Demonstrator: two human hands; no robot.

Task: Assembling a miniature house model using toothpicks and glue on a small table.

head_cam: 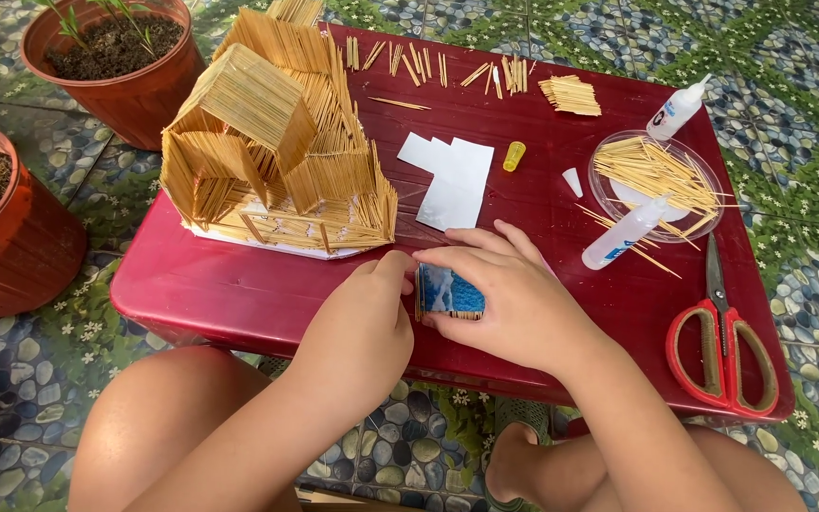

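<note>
A small flat panel of toothpicks with a blue and white picture side (450, 292) lies near the front edge of the dark red table (239, 294). My right hand (514, 299) curls over it from the right and grips it. My left hand (357, 332) presses its thumb and fingertips against the panel's left edge. Just behind the hands stands a toothpick house model (272, 142) on a white base.
White paper pieces (452, 180), a yellow cap (515, 155), two glue bottles (626, 232) (677, 109), a clear dish of toothpicks (656, 175), red scissors (722, 341) and loose toothpick bundles (571, 95) lie on the table. Two clay plant pots (135, 85) (2, 237) stand left.
</note>
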